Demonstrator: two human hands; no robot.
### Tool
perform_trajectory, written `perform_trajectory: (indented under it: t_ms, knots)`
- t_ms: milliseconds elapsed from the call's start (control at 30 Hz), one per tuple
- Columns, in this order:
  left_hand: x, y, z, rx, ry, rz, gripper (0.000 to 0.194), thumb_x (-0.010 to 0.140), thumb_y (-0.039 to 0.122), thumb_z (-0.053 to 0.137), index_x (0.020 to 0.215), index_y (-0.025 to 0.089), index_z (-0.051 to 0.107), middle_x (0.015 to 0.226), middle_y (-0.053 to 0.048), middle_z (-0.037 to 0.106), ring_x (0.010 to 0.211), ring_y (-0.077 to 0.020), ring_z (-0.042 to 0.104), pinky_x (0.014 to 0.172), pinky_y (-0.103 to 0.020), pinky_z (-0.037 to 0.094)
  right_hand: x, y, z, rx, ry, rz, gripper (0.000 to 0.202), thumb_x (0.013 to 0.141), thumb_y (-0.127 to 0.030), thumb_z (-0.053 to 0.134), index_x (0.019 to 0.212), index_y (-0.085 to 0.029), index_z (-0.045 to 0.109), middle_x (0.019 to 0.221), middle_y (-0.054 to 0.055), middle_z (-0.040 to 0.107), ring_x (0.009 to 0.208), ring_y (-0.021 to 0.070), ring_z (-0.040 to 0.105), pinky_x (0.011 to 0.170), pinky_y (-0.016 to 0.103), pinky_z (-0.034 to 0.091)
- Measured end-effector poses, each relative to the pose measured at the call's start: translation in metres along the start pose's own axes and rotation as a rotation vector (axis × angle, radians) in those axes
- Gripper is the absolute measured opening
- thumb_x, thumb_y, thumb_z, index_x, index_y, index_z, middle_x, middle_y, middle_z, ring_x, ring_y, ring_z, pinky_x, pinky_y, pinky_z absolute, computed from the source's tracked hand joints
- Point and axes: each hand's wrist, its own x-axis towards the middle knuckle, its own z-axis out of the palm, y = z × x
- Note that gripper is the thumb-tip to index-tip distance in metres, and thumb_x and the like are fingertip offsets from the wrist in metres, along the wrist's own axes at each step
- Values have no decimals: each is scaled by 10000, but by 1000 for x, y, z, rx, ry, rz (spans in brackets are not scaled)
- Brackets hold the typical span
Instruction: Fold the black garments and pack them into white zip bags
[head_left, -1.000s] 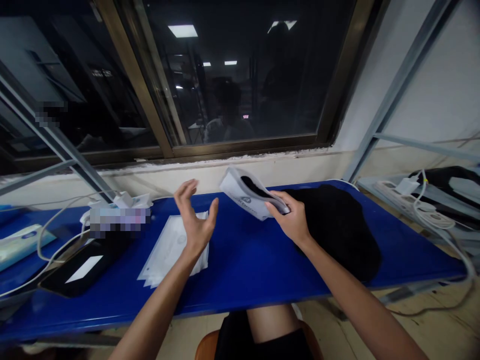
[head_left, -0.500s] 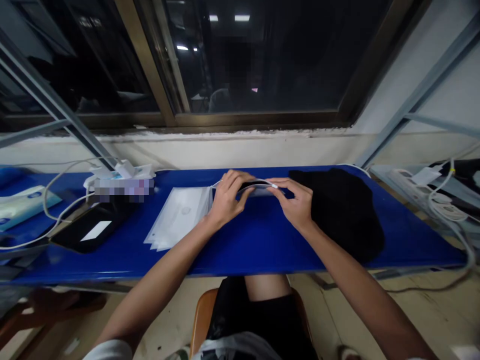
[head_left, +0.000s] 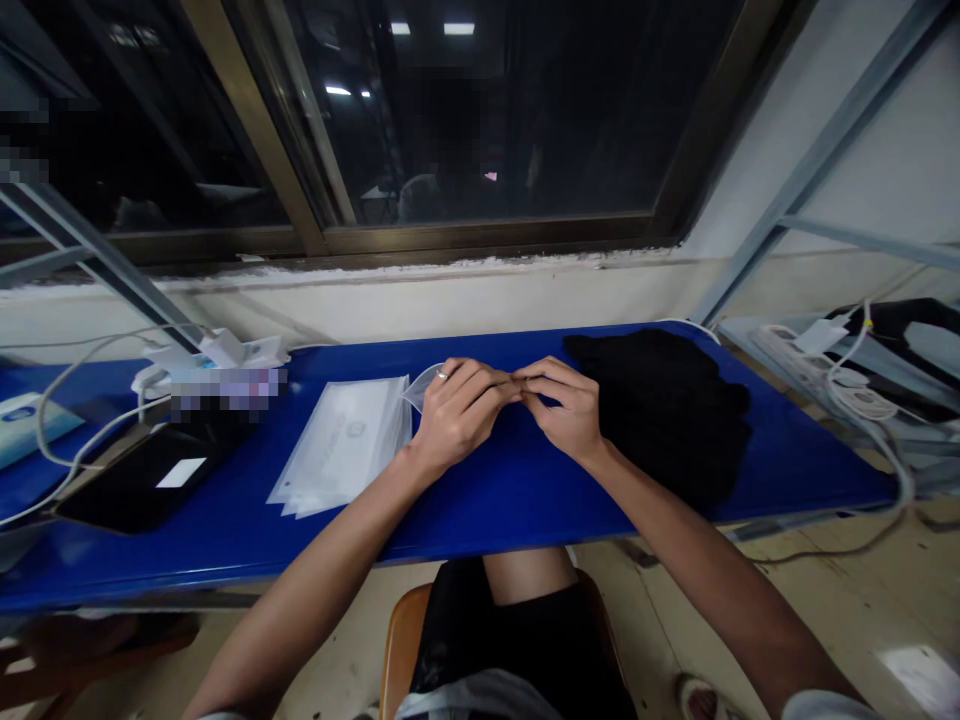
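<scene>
Above the middle of the blue table, my left hand [head_left: 459, 410] is closed on a frosted plastic zip bag [head_left: 421, 384]. The bag's left corner shows beyond the knuckles; most of the rest is hidden behind my fingers. My right hand [head_left: 564, 405] pinches at the bag's top edge, its fingertips touching those of my left hand. Left of my hands lies a fanned stack of similar frosted bags [head_left: 345, 440] with faint grey print. A crumpled black cloth [head_left: 660, 410] lies just right of my right hand.
A black phone-like slab [head_left: 127, 490] and a power strip [head_left: 262, 352] with chargers and white cables occupy the table's left part. A pack of wipes [head_left: 30, 425] sits at the far left. Metal posts [head_left: 817, 150] rise on both sides. The window wall borders the blue table [head_left: 480, 520].
My hands have come together; before, they were apart with the bag's curved edge and a white slider showing between them. The view has shifted slightly. The stack still lies beside my left hand.
</scene>
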Motion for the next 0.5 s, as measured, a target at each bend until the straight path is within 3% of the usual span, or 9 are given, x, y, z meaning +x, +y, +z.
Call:
perform_trajectory:
  t_ms: [133,267,333,433,500]
  knots:
    - [0,-13,-7,123,98,22,99,952,261,629,972,259,726,998,-51,769,970,-239,668,856,-413,428,5,-2,-9,60,109,55,138,909,-209,671,852,-262,785,875,40,769,807,214,721,758,391,597]
    - [2,-39,-26,275,260,-21,70,929,236,653,894,241,714,955,-57,756,941,-242,638,863,-419,416,13,7,-25,23,445,139,112,893,-277,707,802,-214,724,820,47,710,791,210,700,717,353,578]
    - [4,-48,-33,289,304,-75,75,925,237,657,871,238,709,915,-52,742,889,-228,630,851,-407,420,14,12,-29,-51,534,172,184,898,-340,702,781,-201,674,788,43,662,744,195,665,657,319,552]
    - [4,-49,-36,147,336,-215,113,939,292,643,868,226,702,924,-54,721,893,-214,645,872,-388,447,11,19,-28,-192,520,194,235,918,-397,672,798,-200,631,732,25,632,652,168,609,624,296,510]
    - [0,-41,-33,-79,368,-414,183,939,391,642,965,219,699,991,-68,720,913,-215,665,867,-373,479,8,26,-25,-197,547,268,248,933,-427,648,854,-193,625,731,25,645,644,168,614,624,289,500]
